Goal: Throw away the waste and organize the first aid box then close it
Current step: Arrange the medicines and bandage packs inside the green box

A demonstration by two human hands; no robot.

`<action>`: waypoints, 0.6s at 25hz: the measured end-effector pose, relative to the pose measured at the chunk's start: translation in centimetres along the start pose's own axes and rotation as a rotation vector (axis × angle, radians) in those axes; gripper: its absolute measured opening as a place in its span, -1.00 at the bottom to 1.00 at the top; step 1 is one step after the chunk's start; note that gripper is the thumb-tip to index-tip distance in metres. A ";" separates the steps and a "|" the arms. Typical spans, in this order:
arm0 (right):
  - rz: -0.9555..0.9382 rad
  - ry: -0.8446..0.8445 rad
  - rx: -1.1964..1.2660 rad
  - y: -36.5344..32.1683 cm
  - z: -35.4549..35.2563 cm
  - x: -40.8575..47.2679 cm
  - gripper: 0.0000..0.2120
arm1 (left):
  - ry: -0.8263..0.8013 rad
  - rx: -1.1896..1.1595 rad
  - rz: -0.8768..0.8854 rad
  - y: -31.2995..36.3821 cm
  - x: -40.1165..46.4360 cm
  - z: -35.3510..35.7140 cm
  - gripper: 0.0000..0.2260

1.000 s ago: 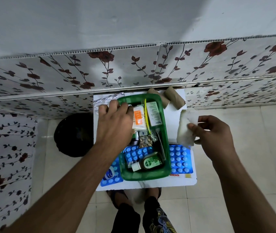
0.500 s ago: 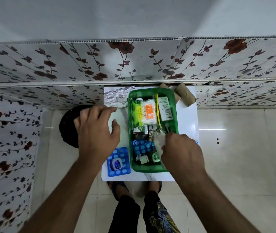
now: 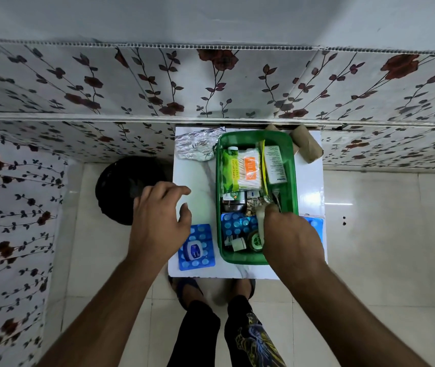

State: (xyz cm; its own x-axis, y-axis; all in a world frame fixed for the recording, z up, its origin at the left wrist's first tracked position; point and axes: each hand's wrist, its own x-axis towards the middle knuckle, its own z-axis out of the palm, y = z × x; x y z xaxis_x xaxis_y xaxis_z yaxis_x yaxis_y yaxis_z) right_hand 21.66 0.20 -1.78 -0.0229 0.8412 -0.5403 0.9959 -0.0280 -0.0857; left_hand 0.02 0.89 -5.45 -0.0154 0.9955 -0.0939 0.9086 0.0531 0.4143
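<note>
The green first aid box (image 3: 257, 256) sits open at the centre of the small white table (image 3: 309, 197), packed with a cotton swab pack (image 3: 243, 169), bottles and blue blister strips (image 3: 237, 224).

The right hand (image 3: 290, 235) reaches into the box at its 5 o'clock corner, fingers closed on a whitish wad (image 3: 259, 221), apparently gauze or cotton. The left hand (image 3: 158, 221) hovers at 9 o'clock of the box, fingers spread and empty, between the table edge and the black waste bin (image 3: 117, 190) on the floor.

Recommended procedure for seating the wad:
- Press it into the free gap beside the blister strips, below rim height, so the lid can close.
- Brace the box wall with the left hand.

Crumpled foil (image 3: 198, 145) at 11 o'clock and cardboard rolls (image 3: 307, 145) at 1 o'clock appear to be waste still outstanding.
</note>
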 end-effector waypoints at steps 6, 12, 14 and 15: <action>0.276 0.397 0.478 4.1 -4.4 -2.4 -0.85 | -0.346 -0.167 -0.009 -1.1 -2.4 -0.7 -0.71; 0.539 0.021 0.571 10.9 3.3 -0.5 -0.50 | -0.468 0.100 0.059 -1.3 -4.4 1.2 -0.47; 0.546 0.012 0.606 11.1 4.8 0.0 -0.48 | -0.480 0.137 0.087 -1.3 -4.7 1.9 -0.53; 0.559 0.029 0.626 11.0 5.1 0.3 -0.50 | -0.485 0.138 0.096 -1.3 -4.8 2.0 -0.56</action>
State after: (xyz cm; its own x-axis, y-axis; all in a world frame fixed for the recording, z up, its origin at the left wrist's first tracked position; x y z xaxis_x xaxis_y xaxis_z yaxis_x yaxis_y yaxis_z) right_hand 32.17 -2.63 -7.10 0.4704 0.6275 -0.6205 0.6274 -0.7323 -0.2650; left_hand -0.29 -4.12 -7.37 0.2363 0.8424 -0.4842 0.9436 -0.0801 0.3211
